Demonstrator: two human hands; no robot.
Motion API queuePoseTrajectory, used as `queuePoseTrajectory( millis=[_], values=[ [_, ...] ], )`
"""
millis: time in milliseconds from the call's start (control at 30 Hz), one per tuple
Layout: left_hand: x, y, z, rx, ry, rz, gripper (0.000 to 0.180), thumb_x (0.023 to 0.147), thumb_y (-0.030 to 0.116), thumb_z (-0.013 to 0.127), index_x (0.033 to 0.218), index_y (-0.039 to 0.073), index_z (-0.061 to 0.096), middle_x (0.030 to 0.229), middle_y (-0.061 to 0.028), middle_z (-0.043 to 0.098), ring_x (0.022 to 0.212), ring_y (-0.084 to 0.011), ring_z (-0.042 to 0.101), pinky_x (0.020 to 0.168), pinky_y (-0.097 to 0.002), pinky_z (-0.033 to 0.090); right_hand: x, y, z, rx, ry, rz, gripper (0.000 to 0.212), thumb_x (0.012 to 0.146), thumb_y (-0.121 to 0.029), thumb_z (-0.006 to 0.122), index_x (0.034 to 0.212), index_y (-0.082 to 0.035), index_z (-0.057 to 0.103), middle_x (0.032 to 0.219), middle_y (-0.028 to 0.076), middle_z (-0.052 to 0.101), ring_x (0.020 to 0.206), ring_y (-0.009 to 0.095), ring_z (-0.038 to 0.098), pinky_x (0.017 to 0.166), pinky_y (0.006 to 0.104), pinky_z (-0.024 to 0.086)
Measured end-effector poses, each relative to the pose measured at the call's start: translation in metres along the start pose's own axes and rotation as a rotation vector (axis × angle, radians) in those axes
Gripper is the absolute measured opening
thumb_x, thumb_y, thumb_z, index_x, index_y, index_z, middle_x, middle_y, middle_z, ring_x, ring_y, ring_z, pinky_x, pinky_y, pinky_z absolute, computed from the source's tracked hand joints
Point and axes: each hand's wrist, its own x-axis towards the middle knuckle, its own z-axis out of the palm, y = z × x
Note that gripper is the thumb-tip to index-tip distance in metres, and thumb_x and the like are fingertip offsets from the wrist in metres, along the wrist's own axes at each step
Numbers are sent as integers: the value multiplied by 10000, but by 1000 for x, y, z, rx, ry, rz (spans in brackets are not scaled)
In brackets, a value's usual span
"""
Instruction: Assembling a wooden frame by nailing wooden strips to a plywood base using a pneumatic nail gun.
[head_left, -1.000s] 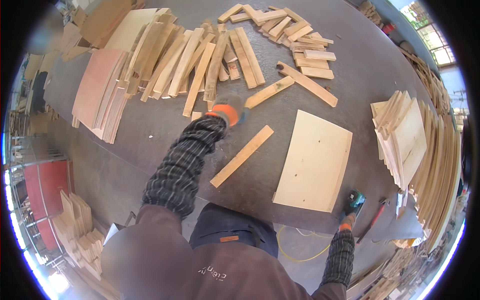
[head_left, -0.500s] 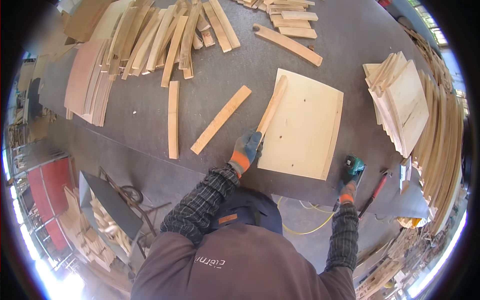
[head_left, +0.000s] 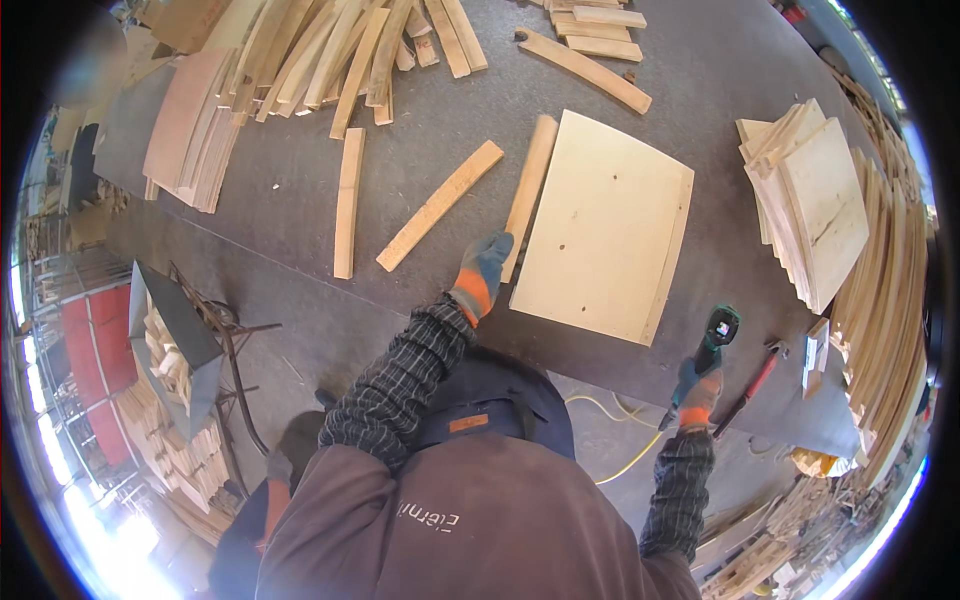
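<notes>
A dark grey tabletop (head_left: 300, 290) fills the middle of the view, its near edge running across from left to lower right. Loose slats (head_left: 330, 50) lie heaped along its far side, and stacked boards (head_left: 810, 200) sit at the right. Below the edge on the left stands a crate of offcuts (head_left: 170, 370) beside a red metal frame (head_left: 95, 370). Strong daylight glares at the lower left. A yellow cable (head_left: 620, 455) trails over the floor.
</notes>
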Motion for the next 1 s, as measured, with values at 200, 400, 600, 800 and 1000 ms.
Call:
queuePoseTrajectory(
  millis=[200,400,600,800,1000],
  values=[
    [-8,9,3,-389,-357,-233,544,1113,301,565,1493,-81,483,1405,-213,632,1253,-290,661,1087,-400,543,-49,-48,5,260,-191,-244,378,906,7,631,1275,-75,645,811,24,636,659,118,573,553,292,466],
    [-7,-21,9,-513,-605,-273,642,1070,361,638,1531,-49,464,1486,-206,591,1353,-296,602,1182,-454,459,-80,-65,31,569,-496,39,207,892,-10,666,1091,-44,621,803,50,642,647,162,641,576,319,536],
    [-11,-21,22,-585,-601,-271,630,1057,352,662,1533,-19,480,1484,-186,598,1347,-285,605,1167,-461,478,-93,-96,38,661,-596,123,125,908,-9,673,1018,-49,628,791,48,640,647,147,631,629,313,555],
    [-2,-48,15,-517,-586,-355,618,1048,359,676,1523,2,505,1454,-170,622,1305,-272,636,1126,-447,527,-96,-93,43,706,-618,39,81,937,-2,621,1018,-4,612,782,90,659,687,209,677,791,425,611],
    [3,-55,22,-540,-602,-325,605,1063,342,658,1531,-5,495,1436,-154,636,1272,-257,656,1062,-449,573,-90,-85,43,676,-559,-27,94,936,9,656,1021,-25,639,894,111,696,909,269,751,762,392,602]
  ],
)
